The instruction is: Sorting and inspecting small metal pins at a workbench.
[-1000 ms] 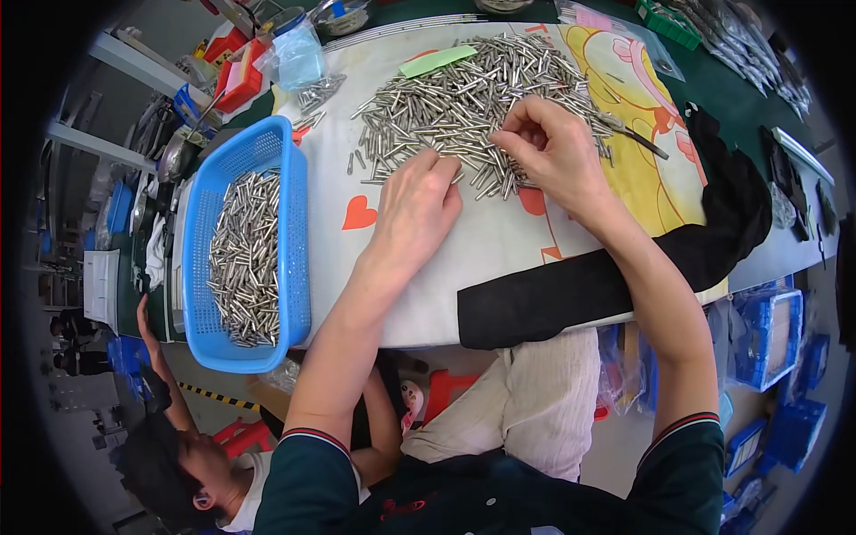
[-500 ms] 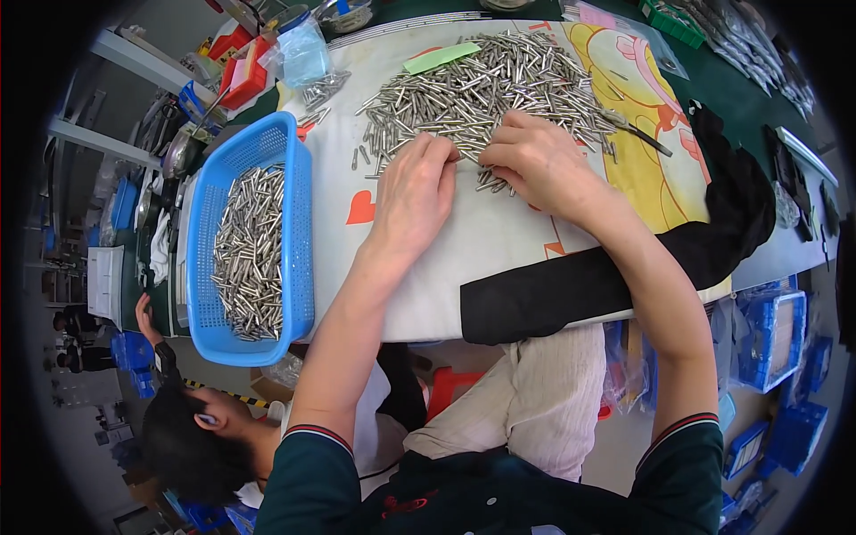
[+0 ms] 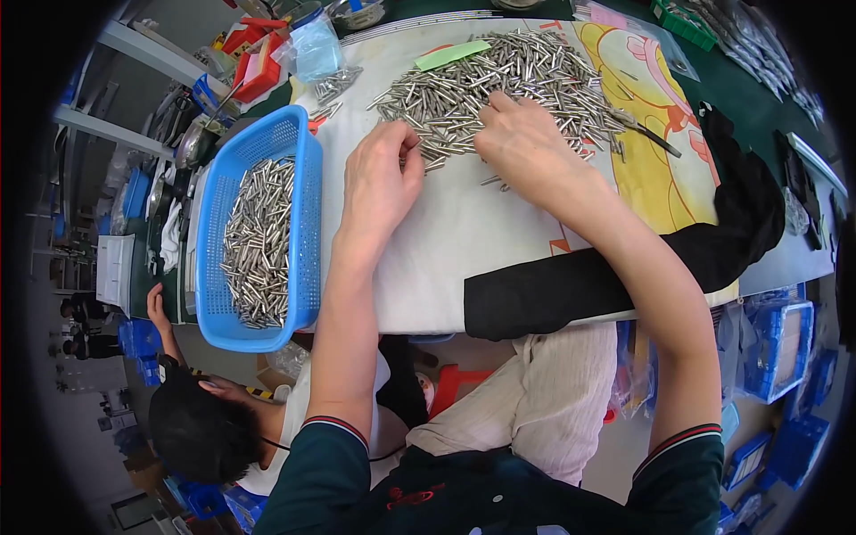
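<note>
A wide heap of short silver metal pins (image 3: 481, 98) lies on the cloth-covered table ahead of me. At its lower left edge is my left hand (image 3: 382, 174), fingers curled and thumb drawn in against them; whatever they hold is hidden. My right hand (image 3: 528, 143) reaches over the near middle of the heap with its fingers bent down and pressed together. The hand itself covers its fingertips. To the left, a blue perforated basket (image 3: 308, 214) holds many more of the same pins.
A green paper strip (image 3: 453, 55) lies atop the heap. Tweezers (image 3: 655, 138) rest at its right. Black fabric (image 3: 544, 294) crosses the table's front right. Red bins (image 3: 259, 71) and a plastic bag (image 3: 316, 49) stand far left. Another person (image 3: 209, 428) is at lower left.
My left hand has moved left, away from my right hand. The right hand has shifted slightly up, farther over the heap. The view has shifted a little.
</note>
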Motion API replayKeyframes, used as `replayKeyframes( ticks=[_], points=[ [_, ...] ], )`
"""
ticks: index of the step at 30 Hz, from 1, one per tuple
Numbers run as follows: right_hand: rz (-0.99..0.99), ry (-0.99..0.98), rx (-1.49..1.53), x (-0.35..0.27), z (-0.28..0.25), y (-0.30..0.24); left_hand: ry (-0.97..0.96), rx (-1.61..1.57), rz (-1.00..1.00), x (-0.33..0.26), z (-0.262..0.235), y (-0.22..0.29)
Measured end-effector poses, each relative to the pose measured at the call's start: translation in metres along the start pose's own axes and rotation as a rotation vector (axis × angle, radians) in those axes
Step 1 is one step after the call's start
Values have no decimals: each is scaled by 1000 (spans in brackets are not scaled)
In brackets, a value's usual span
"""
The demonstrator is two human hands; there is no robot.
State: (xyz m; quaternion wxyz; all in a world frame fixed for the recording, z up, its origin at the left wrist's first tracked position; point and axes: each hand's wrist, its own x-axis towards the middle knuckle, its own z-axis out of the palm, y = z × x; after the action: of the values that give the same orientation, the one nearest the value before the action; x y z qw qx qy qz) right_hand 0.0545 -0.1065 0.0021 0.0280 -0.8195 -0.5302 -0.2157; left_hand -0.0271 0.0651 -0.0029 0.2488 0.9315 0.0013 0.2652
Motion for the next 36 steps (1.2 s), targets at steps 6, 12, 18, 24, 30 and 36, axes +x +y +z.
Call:
replayKeyframes(
  ticks=[6, 12, 18, 24, 30, 36],
  points=[
    [56, 94, 180, -3, 15, 11, -136, 24, -101, -3, -12, 2],
    [21, 203, 314, -16, 11, 10, -215, 75, -131, -6, -15, 1],
    [-95, 152, 406, -15, -11, -14, -226, 202, -53, -5, -22, -2],
    [-114, 77, 352, -20, -1, -22, -226, 209, -10, -5, -14, 1],
    [-115, 86, 340, -24, -3, -25, -210, 118, 46, -11, -5, 8],
    [-118, 123, 329, -22, -1, -24, -185, 188, 111, -11, 2, 11]
  ],
)
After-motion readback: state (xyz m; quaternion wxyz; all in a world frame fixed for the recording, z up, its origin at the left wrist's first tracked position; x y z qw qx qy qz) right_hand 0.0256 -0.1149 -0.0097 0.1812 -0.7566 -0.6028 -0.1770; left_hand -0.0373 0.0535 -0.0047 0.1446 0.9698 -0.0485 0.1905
